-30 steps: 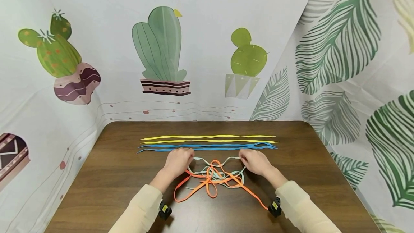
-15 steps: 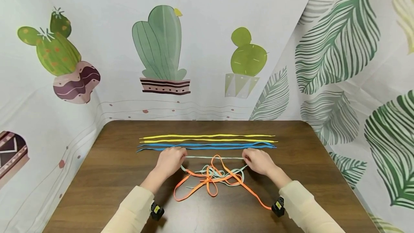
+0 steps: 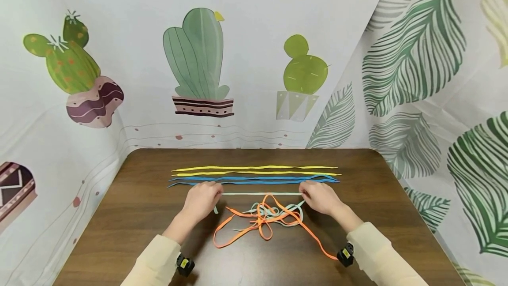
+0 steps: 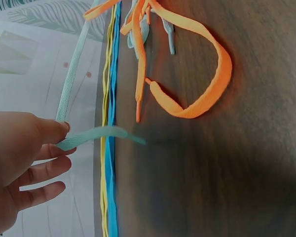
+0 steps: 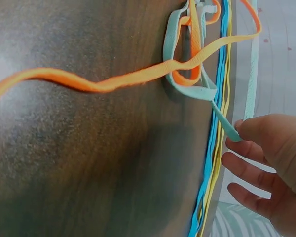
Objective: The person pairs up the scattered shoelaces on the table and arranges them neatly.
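A pale mint shoelace (image 3: 262, 193) is stretched straight between both hands, in front of the blue laces. My left hand (image 3: 203, 198) pinches it between thumb and forefinger, and in the left wrist view its short free end (image 4: 101, 132) sticks out past the fingers. My right hand (image 3: 320, 197) pinches the other side; from there, in the right wrist view, the lace runs down into a loose tangle. That tangle, between the hands and nearer the person, mixes mint loops (image 3: 289, 220) with orange lace (image 3: 259, 220). One orange strand trails toward the right wrist.
Two yellow laces (image 3: 254, 167) and blue laces (image 3: 258, 178) lie straight side by side across the back of the brown table (image 3: 151, 162). Behind the table hangs a white cloth (image 3: 254, 56) printed with cacti and leaves. Each wrist wears a small black camera (image 3: 185, 264).
Both hands have moved apart, the left one farther, pulling the slack mint lace taut. Its left end has come away from the tangle and now hangs from the left hand.
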Demonstrator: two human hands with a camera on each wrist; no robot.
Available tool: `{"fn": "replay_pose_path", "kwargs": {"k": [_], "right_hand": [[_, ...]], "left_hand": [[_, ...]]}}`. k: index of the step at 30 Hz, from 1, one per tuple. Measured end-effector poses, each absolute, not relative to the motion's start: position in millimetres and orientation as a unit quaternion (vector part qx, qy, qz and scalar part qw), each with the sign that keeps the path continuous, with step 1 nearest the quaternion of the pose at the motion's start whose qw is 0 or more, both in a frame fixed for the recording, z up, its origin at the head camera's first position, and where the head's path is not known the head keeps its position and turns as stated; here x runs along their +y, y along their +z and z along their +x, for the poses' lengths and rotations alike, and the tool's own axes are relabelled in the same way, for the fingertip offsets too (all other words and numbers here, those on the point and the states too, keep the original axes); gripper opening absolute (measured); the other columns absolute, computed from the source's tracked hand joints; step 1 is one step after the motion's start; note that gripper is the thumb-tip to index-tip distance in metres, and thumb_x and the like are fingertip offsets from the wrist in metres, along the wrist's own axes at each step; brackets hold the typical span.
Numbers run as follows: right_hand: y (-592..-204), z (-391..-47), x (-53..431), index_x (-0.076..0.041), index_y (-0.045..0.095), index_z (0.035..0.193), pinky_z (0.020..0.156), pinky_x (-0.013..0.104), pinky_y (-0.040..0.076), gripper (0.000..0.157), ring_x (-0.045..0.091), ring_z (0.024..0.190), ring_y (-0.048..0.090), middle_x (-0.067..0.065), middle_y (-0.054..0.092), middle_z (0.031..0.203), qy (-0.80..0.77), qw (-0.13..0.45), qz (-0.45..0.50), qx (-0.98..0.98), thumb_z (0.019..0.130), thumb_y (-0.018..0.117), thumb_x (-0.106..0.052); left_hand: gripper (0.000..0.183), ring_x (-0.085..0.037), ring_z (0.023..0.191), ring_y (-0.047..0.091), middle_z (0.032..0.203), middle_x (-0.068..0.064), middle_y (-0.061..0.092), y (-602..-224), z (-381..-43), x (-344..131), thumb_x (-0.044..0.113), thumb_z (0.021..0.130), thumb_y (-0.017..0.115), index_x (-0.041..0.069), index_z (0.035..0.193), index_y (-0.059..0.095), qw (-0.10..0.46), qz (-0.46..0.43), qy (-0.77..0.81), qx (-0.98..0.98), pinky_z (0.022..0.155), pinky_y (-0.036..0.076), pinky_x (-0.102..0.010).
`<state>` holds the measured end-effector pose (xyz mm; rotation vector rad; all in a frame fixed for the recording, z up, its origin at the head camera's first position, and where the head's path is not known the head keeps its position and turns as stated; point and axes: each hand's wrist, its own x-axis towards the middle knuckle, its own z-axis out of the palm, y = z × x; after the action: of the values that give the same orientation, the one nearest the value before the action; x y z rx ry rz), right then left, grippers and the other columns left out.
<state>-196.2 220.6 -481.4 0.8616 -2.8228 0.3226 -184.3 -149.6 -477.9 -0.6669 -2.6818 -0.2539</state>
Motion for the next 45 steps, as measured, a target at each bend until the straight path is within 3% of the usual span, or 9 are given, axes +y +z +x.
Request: {"fn": "replay_pose_path", "kwargs": {"k": [12, 20, 29, 36, 45], "right_hand": [[-477, -188, 227, -0.019, 0.050, 0.075, 0.048, 0.020, 0.030, 0.017, 0.004, 0.055, 0.037, -0.011, 0.045, 0.067, 0.104, 0.060, 0.298, -0.947, 0.081, 0.062, -0.009], [-468, -177, 231, -0.019, 0.051, 0.076, 0.048, 0.019, 0.030, 0.016, 0.003, 0.055, 0.036, -0.012, 0.044, 0.066, 0.123, 0.029, 0.298, -0.946, 0.082, 0.063, -0.009], [-462, -176, 232, -0.018, 0.054, 0.077, 0.049, 0.019, 0.032, 0.017, 0.004, 0.058, 0.039, -0.013, 0.046, 0.069, 0.121, 0.080, 0.303, -0.942, 0.077, 0.064, -0.005], [-462, -177, 237, -0.017, 0.061, 0.081, 0.053, 0.022, 0.040, 0.013, 0.005, 0.061, 0.048, -0.011, 0.055, 0.075, 0.103, 0.100, 0.301, -0.943, 0.077, 0.065, -0.006], [-466, -179, 242, -0.016, 0.063, 0.081, 0.059, 0.032, 0.047, 0.014, 0.015, 0.069, 0.058, -0.004, 0.056, 0.078, 0.068, 0.200, 0.320, -0.923, 0.074, 0.071, -0.008]], "left_hand": [[0.015, -0.006, 0.058, 0.048, 0.067, 0.012, 0.054, -472, -174, -165, 0.009, 0.080, 0.065, 0.021, 0.071, 0.061, 0.186, -0.234, -0.085, -0.951, 0.054, 0.040, -0.024], [0.013, -0.012, 0.068, 0.059, 0.070, 0.012, 0.058, -471, -168, -174, 0.011, 0.077, 0.069, 0.021, 0.073, 0.061, 0.186, -0.222, -0.089, -0.953, 0.063, 0.047, -0.031], [0.012, -0.013, 0.067, 0.059, 0.072, 0.011, 0.058, -470, -167, -181, 0.011, 0.077, 0.069, 0.020, 0.075, 0.062, 0.193, -0.224, -0.085, -0.951, 0.061, 0.047, -0.031], [0.013, -0.012, 0.063, 0.056, 0.069, 0.011, 0.057, -469, -168, -188, 0.009, 0.076, 0.070, 0.019, 0.074, 0.063, 0.212, -0.225, -0.083, -0.947, 0.055, 0.045, -0.028], [0.010, -0.019, 0.069, 0.062, 0.074, 0.007, 0.062, -468, -167, -199, 0.011, 0.075, 0.073, 0.018, 0.079, 0.067, 0.210, -0.199, -0.080, -0.954, 0.058, 0.049, -0.036]]}}
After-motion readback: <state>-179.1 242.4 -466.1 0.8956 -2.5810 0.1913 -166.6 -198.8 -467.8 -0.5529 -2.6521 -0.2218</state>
